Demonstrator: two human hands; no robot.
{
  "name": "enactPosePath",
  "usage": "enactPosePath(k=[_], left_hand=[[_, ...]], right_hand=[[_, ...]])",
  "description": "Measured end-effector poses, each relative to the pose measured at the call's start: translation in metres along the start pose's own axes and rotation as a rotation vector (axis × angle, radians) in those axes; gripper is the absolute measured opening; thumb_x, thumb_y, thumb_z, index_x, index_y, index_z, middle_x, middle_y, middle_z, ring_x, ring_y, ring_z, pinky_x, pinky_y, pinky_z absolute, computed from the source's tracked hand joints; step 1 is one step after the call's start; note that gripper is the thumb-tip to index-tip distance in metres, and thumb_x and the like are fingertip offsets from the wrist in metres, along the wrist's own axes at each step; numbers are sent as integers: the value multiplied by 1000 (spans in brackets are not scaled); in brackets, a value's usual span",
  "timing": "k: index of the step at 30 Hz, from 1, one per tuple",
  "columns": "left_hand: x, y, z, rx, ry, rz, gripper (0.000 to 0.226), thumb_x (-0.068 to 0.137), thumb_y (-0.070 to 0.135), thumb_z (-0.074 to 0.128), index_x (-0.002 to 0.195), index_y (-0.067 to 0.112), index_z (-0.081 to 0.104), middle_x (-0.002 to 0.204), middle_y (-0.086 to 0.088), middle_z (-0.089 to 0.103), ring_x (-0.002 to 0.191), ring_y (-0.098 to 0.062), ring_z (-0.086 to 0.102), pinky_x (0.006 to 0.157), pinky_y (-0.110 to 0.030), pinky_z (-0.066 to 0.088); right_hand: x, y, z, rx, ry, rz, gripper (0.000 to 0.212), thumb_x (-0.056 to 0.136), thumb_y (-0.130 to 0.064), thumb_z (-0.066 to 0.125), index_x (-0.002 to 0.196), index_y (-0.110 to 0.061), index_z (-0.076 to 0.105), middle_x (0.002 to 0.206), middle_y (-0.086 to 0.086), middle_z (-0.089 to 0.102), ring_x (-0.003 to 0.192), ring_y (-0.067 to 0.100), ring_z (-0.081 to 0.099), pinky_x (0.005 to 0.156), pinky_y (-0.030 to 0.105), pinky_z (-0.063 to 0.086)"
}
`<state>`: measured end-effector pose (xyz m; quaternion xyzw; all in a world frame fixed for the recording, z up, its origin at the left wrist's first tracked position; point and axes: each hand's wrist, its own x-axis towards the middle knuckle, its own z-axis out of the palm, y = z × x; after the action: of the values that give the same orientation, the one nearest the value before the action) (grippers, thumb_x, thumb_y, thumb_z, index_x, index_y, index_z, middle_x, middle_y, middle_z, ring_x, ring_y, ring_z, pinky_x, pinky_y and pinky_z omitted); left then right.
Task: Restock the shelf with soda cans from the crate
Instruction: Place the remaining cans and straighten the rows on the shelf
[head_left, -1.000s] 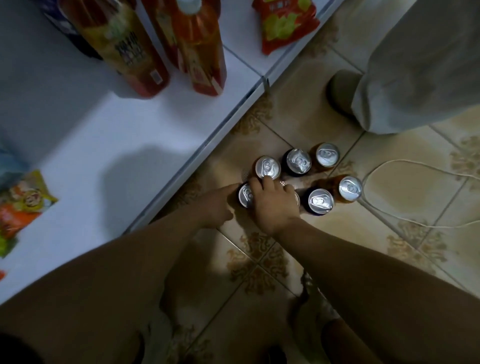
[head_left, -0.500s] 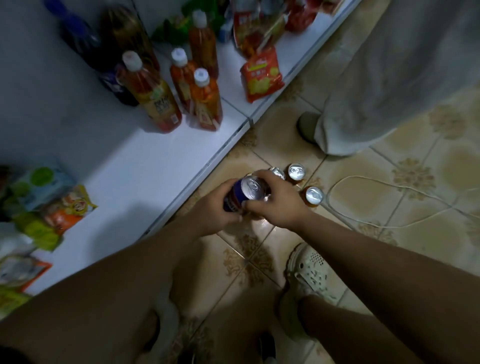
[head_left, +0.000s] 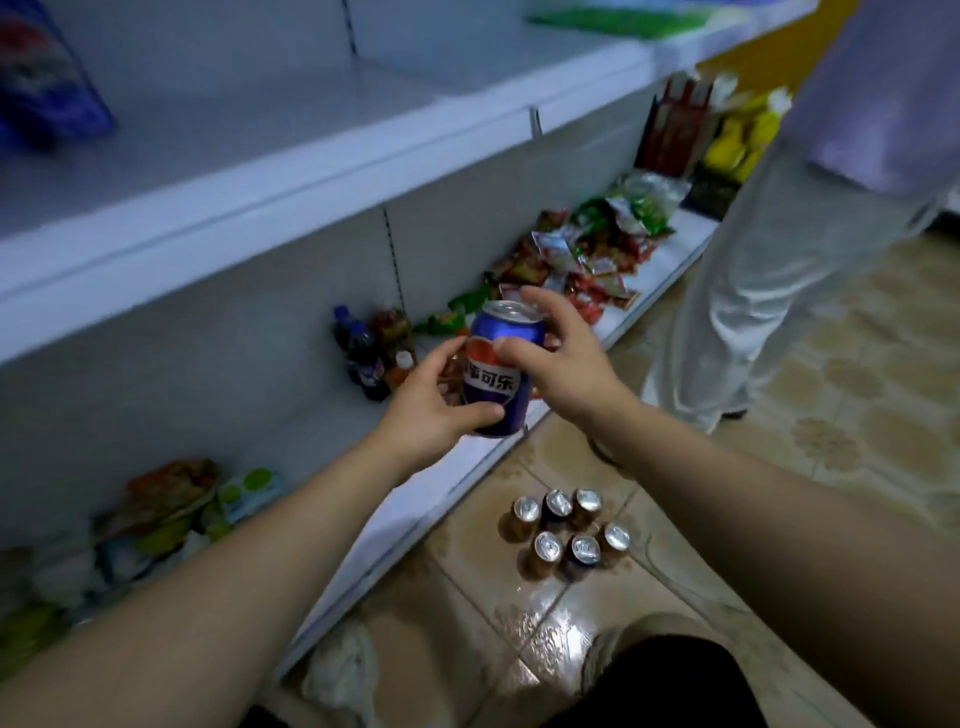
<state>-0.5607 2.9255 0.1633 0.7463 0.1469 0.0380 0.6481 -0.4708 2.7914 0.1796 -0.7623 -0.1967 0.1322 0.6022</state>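
A blue soda can with a red and white logo is held up in front of the white shelving, roughly upright. My left hand grips it from the left and underneath. My right hand is at its right side, thumb across the front and a fingertip at the top rim. Several more soda cans stand in two rows on the tiled floor below. The white upper shelf is mostly bare. No crate is in view.
The bottom shelf holds dark bottles, snack packets further right and more packets at the left. A blue bag sits on the upper shelf. Another person's pale trouser leg stands at the right.
Both hands took one can from the group on the floor and lifted it to shelf height. My view has swung up from the floor to the shelves.
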Motion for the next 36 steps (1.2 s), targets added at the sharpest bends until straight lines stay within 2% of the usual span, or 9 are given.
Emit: enactPosePath(k=[4,7,11,15,17,21,24,30,36], left_hand=[[-29,55,-32,19,41,88,58,75,-2,74,122,26,52,114,3,66,104,-12,63,92,-33,51],[-55,94,-55,43,173,148,56,74,-3,74,122,18,54,109,0,68,100,-15,65,89,-32,52],[-96,130,-92,132,352,205,59,74,3,76,125,18,52,110,0,66,99,-15,65,84,-30,54],[-137,148,-136,185,437,215,56,80,10,73,123,32,45,106,12,63,97,-3,61,76,-19,49],[-154,151,-161,220,493,197,57,80,15,73,125,33,44,109,15,61,102,-3,59,83,-23,48],[-180,144,-208,340,561,99,71,81,27,73,143,26,37,135,5,54,119,-11,53,97,-31,44],[-187,133,-237,581,611,-25,75,84,41,67,148,24,30,150,4,39,134,-15,40,103,-31,36],[-167,107,-277,924,547,-286,64,90,58,47,143,21,41,148,0,43,131,-19,44,106,-37,38],[-142,97,-295,1189,524,-428,72,87,73,24,149,37,21,160,5,14,147,-23,12,113,-59,6]], right_hand=[[0,-73,12,111,-16,-117,66,66,-40,67,128,-27,49,121,1,58,103,13,61,81,28,53],[-3,-120,29,134,-99,-187,63,65,-41,68,124,-23,51,115,3,63,100,16,63,83,32,53],[-13,-172,59,10,-308,-257,80,71,-34,79,139,-29,38,115,-3,59,102,15,62,91,38,54],[-26,-218,103,41,-369,-340,69,75,-30,78,134,-29,42,113,-6,60,102,14,62,90,40,55],[-31,-234,129,102,-420,-357,56,77,-26,77,123,-30,47,109,-5,61,99,15,63,88,39,56],[-32,-254,178,157,-494,-356,56,77,-20,77,124,-28,47,109,-5,61,99,16,64,85,35,57],[-22,-256,204,162,-536,-331,58,78,-14,77,124,-27,45,108,-6,60,100,15,62,89,35,53],[14,-246,229,118,-528,-280,76,78,-13,77,142,-23,37,110,-9,54,106,16,54,96,39,47],[41,-236,246,133,-529,-266,77,79,-13,76,143,-24,34,123,-2,55,113,19,54,99,42,46]])
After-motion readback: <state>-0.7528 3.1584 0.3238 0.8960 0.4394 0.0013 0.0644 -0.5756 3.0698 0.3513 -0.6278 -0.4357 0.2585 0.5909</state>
